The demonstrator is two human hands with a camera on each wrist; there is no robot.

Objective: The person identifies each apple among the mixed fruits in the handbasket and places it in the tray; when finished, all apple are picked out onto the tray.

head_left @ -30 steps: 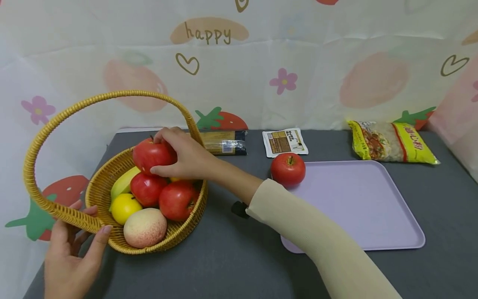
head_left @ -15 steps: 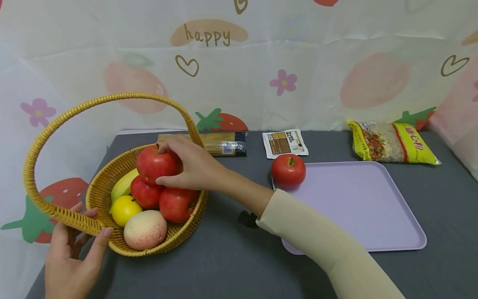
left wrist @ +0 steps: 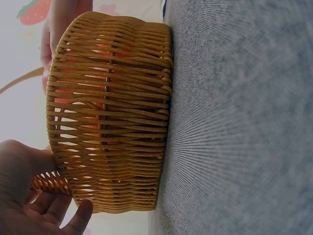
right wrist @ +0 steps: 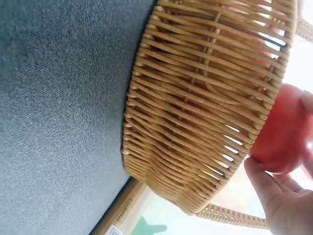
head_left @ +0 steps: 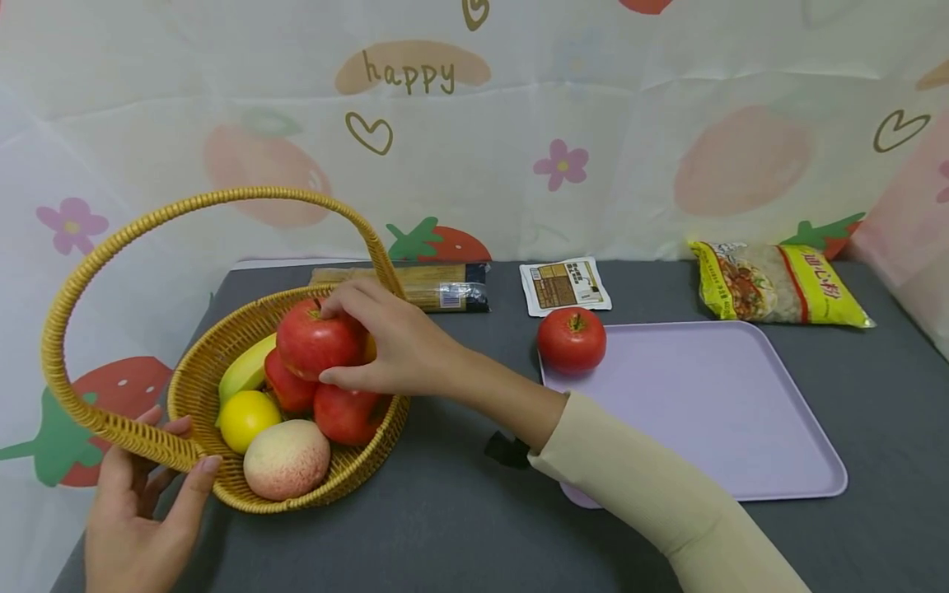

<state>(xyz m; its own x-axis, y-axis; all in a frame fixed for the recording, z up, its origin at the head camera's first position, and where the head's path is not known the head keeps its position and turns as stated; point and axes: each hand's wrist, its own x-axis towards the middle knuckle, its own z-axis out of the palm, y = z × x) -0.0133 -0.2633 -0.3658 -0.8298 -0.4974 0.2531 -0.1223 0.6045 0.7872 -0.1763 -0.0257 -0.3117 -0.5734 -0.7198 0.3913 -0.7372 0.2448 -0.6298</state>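
A red apple point(head_left: 320, 338) is held by the right hand point(head_left: 393, 338), its thumb and fingers partly spread and curved round the fruit's side, above the basket point(head_left: 194, 383) near the table's point(head_left: 445, 511) left edge; whether the fruit beneath is touched by it cannot be told. The basket's rim is gripped by the left hand point(head_left: 144, 511) at the handle's near foot, thumb on one side and fingers on the other. In the basket, a banana point(head_left: 245, 368) is set along the left wall, a yellow fruit point(head_left: 250, 422) and a peach point(head_left: 287, 459) toward the near rim, and two red fruits point(head_left: 348, 416) under and beside the held apple. Another red fruit point(head_left: 571, 340) is placed at the far left corner of the purple tray point(head_left: 697, 412). Along the table's far edge are laid a spaghetti pack point(head_left: 437, 288), partly hidden behind the basket, a white packet point(head_left: 566, 286) and, toward the right corner, a yellow bag point(head_left: 778, 282).
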